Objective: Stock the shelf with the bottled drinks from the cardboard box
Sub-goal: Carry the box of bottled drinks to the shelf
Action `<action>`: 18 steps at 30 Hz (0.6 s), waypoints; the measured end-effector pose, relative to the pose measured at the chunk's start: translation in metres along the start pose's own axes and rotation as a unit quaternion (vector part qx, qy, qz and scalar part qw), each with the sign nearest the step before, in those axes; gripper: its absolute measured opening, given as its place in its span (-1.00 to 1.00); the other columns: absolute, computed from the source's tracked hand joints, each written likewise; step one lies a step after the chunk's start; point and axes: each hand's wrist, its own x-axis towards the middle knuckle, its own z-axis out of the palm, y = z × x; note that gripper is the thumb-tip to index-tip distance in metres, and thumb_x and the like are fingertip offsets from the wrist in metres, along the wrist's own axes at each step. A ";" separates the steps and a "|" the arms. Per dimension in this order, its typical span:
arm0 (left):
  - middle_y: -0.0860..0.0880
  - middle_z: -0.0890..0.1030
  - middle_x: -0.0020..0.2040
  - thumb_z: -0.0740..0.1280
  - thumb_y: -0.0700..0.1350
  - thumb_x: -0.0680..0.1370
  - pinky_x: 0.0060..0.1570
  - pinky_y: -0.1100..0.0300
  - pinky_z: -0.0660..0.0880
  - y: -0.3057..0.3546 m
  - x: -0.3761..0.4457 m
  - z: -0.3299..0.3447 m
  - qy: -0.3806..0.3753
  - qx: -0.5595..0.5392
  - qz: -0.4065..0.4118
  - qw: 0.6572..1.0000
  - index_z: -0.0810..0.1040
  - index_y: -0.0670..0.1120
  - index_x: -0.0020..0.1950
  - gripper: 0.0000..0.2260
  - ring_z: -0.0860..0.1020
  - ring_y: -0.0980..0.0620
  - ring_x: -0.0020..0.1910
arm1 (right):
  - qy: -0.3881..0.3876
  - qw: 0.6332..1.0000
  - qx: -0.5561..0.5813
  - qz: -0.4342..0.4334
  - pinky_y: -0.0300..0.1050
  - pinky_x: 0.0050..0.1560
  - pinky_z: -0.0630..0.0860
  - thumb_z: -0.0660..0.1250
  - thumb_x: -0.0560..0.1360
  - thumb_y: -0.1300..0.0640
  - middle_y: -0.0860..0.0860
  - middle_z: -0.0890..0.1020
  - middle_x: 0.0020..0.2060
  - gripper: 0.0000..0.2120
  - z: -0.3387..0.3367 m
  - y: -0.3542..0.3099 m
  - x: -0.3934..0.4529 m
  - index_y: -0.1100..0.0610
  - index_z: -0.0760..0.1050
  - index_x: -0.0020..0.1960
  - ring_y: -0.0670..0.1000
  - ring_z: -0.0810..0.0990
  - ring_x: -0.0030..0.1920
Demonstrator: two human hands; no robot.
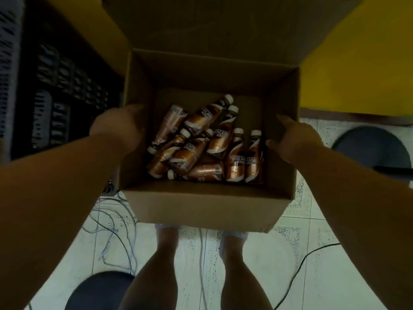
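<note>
An open cardboard box point(201, 206) is held up in front of me, above my legs. Inside lie several copper-brown bottled coffee drinks point(201, 151) with white caps, most tumbled on their sides, two standing near the right wall. My left hand point(118, 128) grips the box's left wall at the rim. My right hand point(292, 139) clasps the right wall at the rim. The flaps stand open at the back and left.
A dark rack of stacked goods point(55, 104) fills the left side. A yellow wall point(357, 63) rises at the right. Loose cables point(111, 229) trail over the white tiled floor. Dark round stools sit at lower left point(98, 291) and right point(368, 148).
</note>
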 end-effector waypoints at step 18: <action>-0.18 0.62 0.03 0.27 -0.10 0.51 -0.20 0.04 0.56 0.028 -0.139 -0.110 0.042 0.030 0.032 0.998 0.48 0.09 0.30 -0.64 0.59 -0.21 -0.09 | 0.103 0.989 -0.042 -0.093 0.03 -0.04 0.53 0.22 0.56 0.17 0.19 0.62 0.15 -0.60 -0.094 0.052 -0.124 -0.01 0.43 0.38 0.27 0.58 0.07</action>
